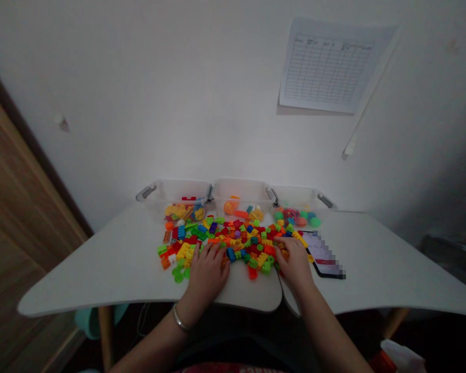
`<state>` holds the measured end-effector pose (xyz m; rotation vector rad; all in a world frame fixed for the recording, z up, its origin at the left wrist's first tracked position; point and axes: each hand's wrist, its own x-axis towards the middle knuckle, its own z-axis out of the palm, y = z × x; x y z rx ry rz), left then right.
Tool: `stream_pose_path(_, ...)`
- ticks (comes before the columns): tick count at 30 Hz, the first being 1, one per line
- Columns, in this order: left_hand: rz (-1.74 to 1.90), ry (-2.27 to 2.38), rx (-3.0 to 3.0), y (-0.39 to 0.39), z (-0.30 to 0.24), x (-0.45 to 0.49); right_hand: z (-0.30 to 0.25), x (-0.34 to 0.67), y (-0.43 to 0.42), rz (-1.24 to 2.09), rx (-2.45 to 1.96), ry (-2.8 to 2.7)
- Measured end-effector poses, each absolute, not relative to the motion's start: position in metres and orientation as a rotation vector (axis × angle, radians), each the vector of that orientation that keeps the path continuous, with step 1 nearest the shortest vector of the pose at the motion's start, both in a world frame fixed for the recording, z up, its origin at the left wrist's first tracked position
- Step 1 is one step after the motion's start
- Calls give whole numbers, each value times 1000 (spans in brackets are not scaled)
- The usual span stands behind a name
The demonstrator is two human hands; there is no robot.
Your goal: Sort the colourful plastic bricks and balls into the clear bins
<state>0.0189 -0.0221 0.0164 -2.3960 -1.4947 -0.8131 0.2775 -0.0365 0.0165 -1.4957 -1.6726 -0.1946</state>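
Observation:
A loose pile of colourful toy building bricks [233, 235] covers the middle of the white table. My left hand [208, 269], with a silver bangle at the wrist, lies palm down on the front left part of the pile, its fingers spread over the bricks. At the pile's right edge rests my right hand [295, 259], thumb and fingers apart around a few orange-yellow bricks [284, 250]. No brick is visibly gripped in either hand; what lies under the palms is hidden. Light green round pieces [178, 274] are left of my left hand.
Three clear plastic bins stand along the wall: a left bin [171, 189], a middle bin [243, 189] and a right bin [301, 194], each with some pieces inside. A phone [322, 254] lies right of my right hand. Two white tabletops [252, 295] meet at a seam.

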Motion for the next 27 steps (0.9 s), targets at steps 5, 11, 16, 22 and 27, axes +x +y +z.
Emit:
stream_pose_path(5, -801, -1497, -2406, -22, 17, 18, 7, 282, -39, -218, -1556, -1704)
stream_pose_path(11, -816, -1494, -2391, -22, 17, 19, 6, 278, -38, -308, -1563, -1742)
stream_pose_path(16, -834, -1480, -2394, -22, 15, 18, 3, 280, -38, -305, -1605, -1715)
stream_pose_path(22, -805, -1499, -2407, -22, 17, 19, 1, 283, -38, -252, -1611, -1745)
stream_pose_path(27, -842, -1488, -2414, -22, 17, 19, 0, 282, -37, -293, -1623, -1753)
